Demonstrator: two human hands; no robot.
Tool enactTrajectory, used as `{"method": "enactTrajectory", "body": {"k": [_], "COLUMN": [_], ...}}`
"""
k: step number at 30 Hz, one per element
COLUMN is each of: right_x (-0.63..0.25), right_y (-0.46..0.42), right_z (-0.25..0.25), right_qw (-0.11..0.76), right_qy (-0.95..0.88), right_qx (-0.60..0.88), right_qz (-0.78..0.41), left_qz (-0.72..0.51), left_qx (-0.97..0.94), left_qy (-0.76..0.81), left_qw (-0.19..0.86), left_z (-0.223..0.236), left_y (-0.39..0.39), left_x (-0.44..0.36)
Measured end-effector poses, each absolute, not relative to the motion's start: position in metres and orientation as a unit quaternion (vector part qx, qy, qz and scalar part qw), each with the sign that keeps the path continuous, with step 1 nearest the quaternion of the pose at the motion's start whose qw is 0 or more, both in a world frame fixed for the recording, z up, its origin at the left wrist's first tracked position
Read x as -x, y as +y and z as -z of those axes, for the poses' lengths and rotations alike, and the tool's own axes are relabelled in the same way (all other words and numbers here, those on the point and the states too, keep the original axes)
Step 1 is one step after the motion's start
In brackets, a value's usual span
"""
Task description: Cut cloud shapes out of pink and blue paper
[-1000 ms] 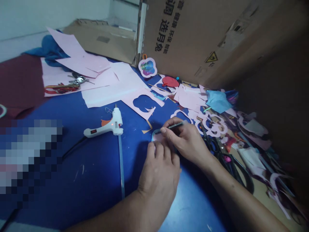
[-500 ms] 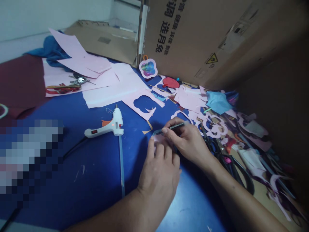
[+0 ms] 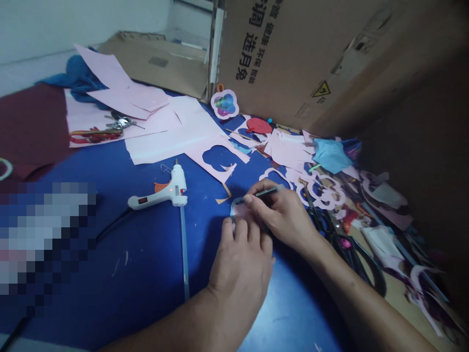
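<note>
My right hand (image 3: 284, 210) grips a dark pen (image 3: 269, 191) between thumb and fingers, its tip end down at the edge of a small pink paper piece (image 3: 241, 210). A pale blue border shows along that piece's rounded far edge. My left hand (image 3: 244, 259) rests on the near part of the paper with its fingers spread and bent, fingertips pressing it to the blue table (image 3: 146, 274). Much of the paper is hidden under both hands. To the left lies a white glue gun (image 3: 168, 190) with an orange trigger, a glue stick (image 3: 184, 254) running out of its back.
Pink sheets (image 3: 161, 137) with cut-outs lie at the back left, beside keys (image 3: 122, 121). A flower-shaped ornament (image 3: 224, 104) leans by a large cardboard box (image 3: 293, 58). Paper flower rings (image 3: 326, 193), black scissors (image 3: 361, 264) and scraps crowd the right side.
My left fingertips have drawn back slightly toward me, so more of the paper's rounded edge shows. My right hand with the pen has barely moved.
</note>
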State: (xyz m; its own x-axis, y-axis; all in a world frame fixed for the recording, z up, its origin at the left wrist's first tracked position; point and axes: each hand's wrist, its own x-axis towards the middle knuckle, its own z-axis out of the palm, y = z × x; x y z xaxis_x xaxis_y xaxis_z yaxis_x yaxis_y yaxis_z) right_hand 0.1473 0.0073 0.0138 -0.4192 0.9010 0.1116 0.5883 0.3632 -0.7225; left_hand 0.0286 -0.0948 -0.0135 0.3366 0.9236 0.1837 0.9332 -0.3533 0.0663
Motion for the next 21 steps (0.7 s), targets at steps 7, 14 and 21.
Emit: {"method": "enactTrajectory", "body": {"k": [7,14,21], "right_x": [-0.1475,-0.1476,-0.1483], "right_y": [0.0087,0.0084,0.0088], "right_z": [-0.0110,-0.0129,-0.0117], "right_qw": [0.254,0.259,0.262], "right_qy": [-0.787,-0.782,-0.779], "right_qx": [0.475,0.480,0.483], "right_qz": [-0.301,-0.303,-0.302], "left_qz": [0.087,0.080,0.087], "left_qx": [0.816,0.819,0.819], "left_qy": [-0.571,-0.567,-0.566], "left_qw": [0.042,0.038,0.018], "left_z": [0.0143,0.0130,0.0139], "left_y": [-0.0950,-0.0950,-0.0953], "left_x": [-0.0292,-0.0288,-0.0285]}}
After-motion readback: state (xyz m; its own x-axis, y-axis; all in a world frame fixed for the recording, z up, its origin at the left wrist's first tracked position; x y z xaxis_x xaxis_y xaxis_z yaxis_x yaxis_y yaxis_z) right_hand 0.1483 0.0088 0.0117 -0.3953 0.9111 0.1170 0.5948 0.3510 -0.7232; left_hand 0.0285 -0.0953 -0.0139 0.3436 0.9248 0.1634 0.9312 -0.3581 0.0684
